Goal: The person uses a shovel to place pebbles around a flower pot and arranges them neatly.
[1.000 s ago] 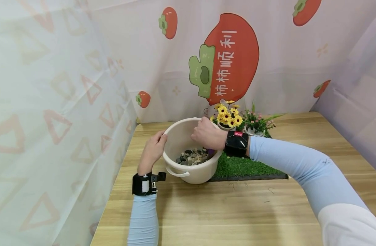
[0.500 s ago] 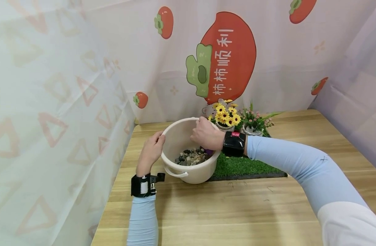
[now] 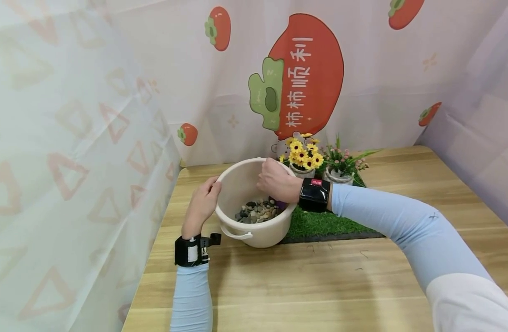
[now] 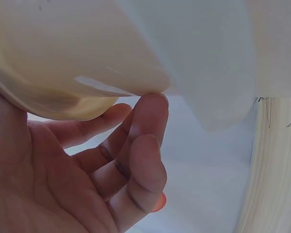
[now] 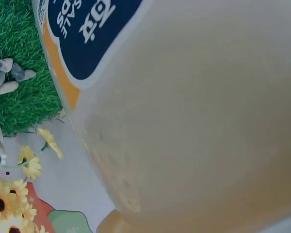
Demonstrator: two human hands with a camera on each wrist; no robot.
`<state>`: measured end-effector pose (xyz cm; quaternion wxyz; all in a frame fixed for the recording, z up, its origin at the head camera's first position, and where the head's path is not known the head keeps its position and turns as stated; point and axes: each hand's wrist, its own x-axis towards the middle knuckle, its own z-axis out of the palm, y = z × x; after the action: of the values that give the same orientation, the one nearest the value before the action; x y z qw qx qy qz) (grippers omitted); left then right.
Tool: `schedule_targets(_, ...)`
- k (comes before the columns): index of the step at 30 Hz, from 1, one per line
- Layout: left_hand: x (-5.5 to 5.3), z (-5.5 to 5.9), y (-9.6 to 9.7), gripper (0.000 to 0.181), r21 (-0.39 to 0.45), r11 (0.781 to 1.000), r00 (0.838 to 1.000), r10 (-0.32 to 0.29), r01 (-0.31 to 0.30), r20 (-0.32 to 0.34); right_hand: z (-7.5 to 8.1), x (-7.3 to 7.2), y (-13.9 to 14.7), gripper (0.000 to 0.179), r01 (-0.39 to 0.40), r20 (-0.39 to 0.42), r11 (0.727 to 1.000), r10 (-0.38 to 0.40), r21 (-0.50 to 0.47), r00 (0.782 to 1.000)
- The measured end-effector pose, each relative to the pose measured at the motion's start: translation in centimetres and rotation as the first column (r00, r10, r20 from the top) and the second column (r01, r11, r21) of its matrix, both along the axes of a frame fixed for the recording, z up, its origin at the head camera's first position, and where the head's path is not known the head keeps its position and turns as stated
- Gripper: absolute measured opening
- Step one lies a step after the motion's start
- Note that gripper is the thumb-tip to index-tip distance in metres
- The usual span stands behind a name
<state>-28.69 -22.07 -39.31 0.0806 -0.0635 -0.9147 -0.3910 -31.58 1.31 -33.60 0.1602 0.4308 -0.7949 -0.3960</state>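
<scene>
A cream bucket (image 3: pixel 264 236) stands at the left of the table, with a layer of grey and tan pebbles (image 3: pixel 255 211) in its bottom. My left hand (image 3: pixel 201 203) grips its left rim; in the left wrist view the curled fingers (image 4: pixel 150 114) bear against the outer wall. Inside the bucket's right side, my right hand (image 3: pixel 277 180) is curled into a fist. Below it shows part of a purple tool (image 3: pixel 280 205), whose handle and exact kind are hidden by the hand and wrist. The right wrist view is filled mostly by the bucket's labelled outer wall (image 5: pixel 184 111).
Right of the bucket lies an artificial grass mat (image 3: pixel 324 226). Pots of yellow flowers (image 3: pixel 303 157) and pink flowers (image 3: pixel 341 163) stand at the back. Some loose stones (image 5: pixel 7 77) rest on the grass. A printed curtain (image 3: pixel 187 69) closes off the back and sides.
The head view has shifted slightly, so the whole scene sits a little further left. Both hands keep their places on and in the bucket; the right hand has barely moved.
</scene>
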Motion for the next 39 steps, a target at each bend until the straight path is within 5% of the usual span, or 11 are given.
schedule_targets(6,0.1,0.0,0.0,0.046,-0.013,1.000,1.000,-0.005,0.005,-0.003,0.1,-0.3,0.8,0.036,-0.114,0.015,0.989,0.116,-0.098,0.993)
schedule_targets(15,0.2,-0.1,0.0,0.047,-0.011,1.000,1.000,0.011,-0.010,0.016,0.4,0.1,2.3,0.044,-0.272,0.036,0.936,0.286,-0.224,0.957)
schedule_targets(26,0.1,-0.2,-0.3,0.048,-0.019,1.000,0.999,0.018,-0.018,0.029,0.5,-0.1,2.4,0.038,-0.203,0.251,0.948,0.264,-0.245,0.931)
schedule_targets(33,-0.1,-0.1,-0.3,0.048,-0.025,1.000,1.000,0.002,-0.002,0.021,0.3,0.3,2.3,0.033,-0.043,0.528,0.970,0.167,-0.238,0.833)
schedule_targets(39,-0.2,0.1,-0.1,0.048,-0.012,1.000,1.000,0.002,-0.001,0.031,0.2,0.6,2.4,0.038,-0.015,0.512,0.967,0.148,-0.255,0.846)
